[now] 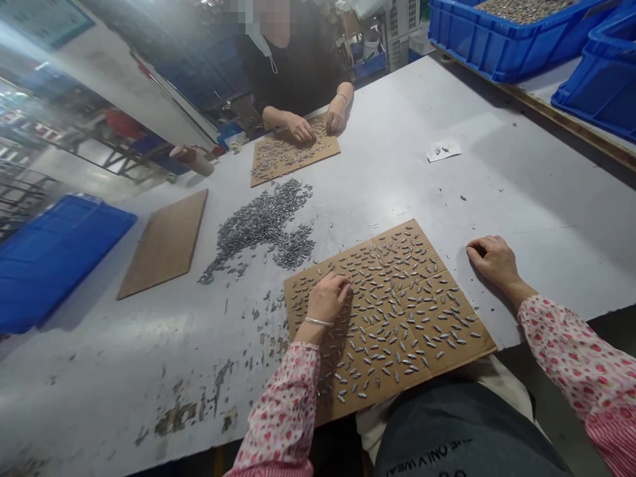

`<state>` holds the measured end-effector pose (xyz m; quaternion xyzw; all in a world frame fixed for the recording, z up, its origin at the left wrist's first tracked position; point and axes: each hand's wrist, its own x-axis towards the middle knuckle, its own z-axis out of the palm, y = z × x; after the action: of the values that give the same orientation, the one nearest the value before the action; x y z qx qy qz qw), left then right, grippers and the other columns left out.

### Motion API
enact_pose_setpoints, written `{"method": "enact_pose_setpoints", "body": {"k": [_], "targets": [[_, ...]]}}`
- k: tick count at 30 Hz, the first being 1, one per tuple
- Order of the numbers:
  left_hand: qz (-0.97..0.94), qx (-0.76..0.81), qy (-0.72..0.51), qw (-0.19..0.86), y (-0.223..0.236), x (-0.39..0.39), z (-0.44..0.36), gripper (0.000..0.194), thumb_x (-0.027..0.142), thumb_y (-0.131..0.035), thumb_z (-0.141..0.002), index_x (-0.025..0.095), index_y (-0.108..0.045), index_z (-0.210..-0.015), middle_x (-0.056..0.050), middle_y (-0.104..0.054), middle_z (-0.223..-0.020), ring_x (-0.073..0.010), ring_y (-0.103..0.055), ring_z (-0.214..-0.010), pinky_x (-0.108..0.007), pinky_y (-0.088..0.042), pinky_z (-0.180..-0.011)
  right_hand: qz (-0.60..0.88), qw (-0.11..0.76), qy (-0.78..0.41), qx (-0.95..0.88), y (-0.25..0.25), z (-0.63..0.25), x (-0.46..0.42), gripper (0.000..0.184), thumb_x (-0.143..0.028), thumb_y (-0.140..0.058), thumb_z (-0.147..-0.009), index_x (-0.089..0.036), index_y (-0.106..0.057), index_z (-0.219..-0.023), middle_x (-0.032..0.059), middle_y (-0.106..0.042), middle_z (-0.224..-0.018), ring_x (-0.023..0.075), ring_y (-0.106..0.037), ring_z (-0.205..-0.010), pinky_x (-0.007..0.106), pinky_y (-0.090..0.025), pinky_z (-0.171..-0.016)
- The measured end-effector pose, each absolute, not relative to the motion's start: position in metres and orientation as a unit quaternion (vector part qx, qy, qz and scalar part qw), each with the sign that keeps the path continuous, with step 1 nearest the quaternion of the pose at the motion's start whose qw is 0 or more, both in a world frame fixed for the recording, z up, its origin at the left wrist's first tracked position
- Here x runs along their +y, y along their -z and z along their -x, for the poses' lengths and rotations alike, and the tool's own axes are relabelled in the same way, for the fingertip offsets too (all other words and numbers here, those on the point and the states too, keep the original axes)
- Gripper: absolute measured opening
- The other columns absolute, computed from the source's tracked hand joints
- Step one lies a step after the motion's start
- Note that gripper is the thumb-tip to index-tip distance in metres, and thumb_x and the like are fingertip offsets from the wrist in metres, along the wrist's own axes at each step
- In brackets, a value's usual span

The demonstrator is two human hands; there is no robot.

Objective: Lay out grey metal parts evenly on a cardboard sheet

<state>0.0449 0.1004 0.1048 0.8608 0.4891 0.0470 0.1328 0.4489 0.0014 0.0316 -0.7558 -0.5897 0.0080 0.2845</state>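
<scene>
A cardboard sheet [397, 311] lies in front of me at the table's near edge, with many small silver spindle-shaped metal pieces [405, 334] spread over it. My left hand [328, 299] is over the sheet's left part, its fingers curled together; whether a piece is between the fingertips is hidden. To the right of the sheet, my right hand [495, 262] rests on the white table with fingers curled in, and its inside is out of sight. A heap of the same grey metal pieces [263, 222] lies beyond the sheet, to the left.
Across the table [377, 165], a co-worker's hands [301, 128] work over another cardboard sheet [298, 156] with pieces. A brown board [166, 242] and a blue bin [59, 255] are at left. Blue crates [501, 43] stand at the upper right; a white paper [444, 150] holds a few pieces.
</scene>
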Motion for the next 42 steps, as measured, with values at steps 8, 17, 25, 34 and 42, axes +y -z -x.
{"method": "enact_pose_setpoints", "body": {"k": [8,17,25,34,42], "targets": [[-0.865,0.481,0.033,0.142,-0.109,0.089,-0.057,0.02,0.029,-0.049,-0.088,0.021,-0.067,-0.087,-0.005,-0.063,-0.089,-0.0166,-0.058,-0.084,-0.026,-0.042,-0.072,0.758,0.284,-0.005,-0.587,-0.029,-0.451,0.002,0.017,-0.031,-0.054,-0.083,-0.021,-0.065,-0.077,0.0053,-0.066,-0.08,0.0218,-0.056,-0.082,0.034,-0.043,-0.074],[-0.872,0.474,0.027,0.12,-0.103,0.089,-0.061,0.02,0.03,-0.048,-0.09,0.022,-0.065,-0.089,-0.004,-0.061,-0.088,-0.0155,-0.058,-0.084,-0.025,-0.041,-0.072,0.753,0.285,-0.012,-0.592,-0.027,-0.453,0.002,0.017,-0.031,-0.052,-0.084,-0.022,-0.065,-0.078,0.0064,-0.066,-0.082,0.0233,-0.055,-0.083,0.036,-0.042,-0.076],[-0.9,0.426,0.067,0.055,-0.107,0.087,-0.075,0.029,0.029,-0.039,-0.095,0.019,-0.066,-0.089,-0.006,-0.06,-0.086,-0.0164,-0.056,-0.08,-0.026,-0.039,-0.067,0.753,0.292,-0.023,-0.59,-0.03,-0.45,0.002,0.015,-0.029,-0.053,-0.083,-0.021,-0.064,-0.078,0.0062,-0.066,-0.082,0.023,-0.054,-0.084,0.035,-0.041,-0.076],[-0.871,0.484,0.011,0.083,-0.106,0.093,-0.081,0.023,0.029,-0.044,-0.092,0.021,-0.065,-0.091,-0.004,-0.062,-0.089,-0.0156,-0.058,-0.083,-0.025,-0.041,-0.068,0.75,0.3,-0.018,-0.59,-0.03,-0.449,0.002,0.014,-0.029,-0.053,-0.084,-0.021,-0.064,-0.078,0.0062,-0.066,-0.083,0.0234,-0.054,-0.084,0.036,-0.042,-0.078],[-0.864,0.495,0.047,0.079,-0.105,0.108,-0.101,0.021,0.028,-0.048,-0.09,0.022,-0.067,-0.09,-0.006,-0.063,-0.091,-0.0178,-0.059,-0.087,-0.026,-0.042,-0.07,0.747,0.298,-0.015,-0.594,-0.03,-0.448,0.003,0.015,-0.029,-0.052,-0.084,-0.022,-0.063,-0.078,0.0057,-0.066,-0.08,0.0232,-0.054,-0.082,0.036,-0.042,-0.077]]}}
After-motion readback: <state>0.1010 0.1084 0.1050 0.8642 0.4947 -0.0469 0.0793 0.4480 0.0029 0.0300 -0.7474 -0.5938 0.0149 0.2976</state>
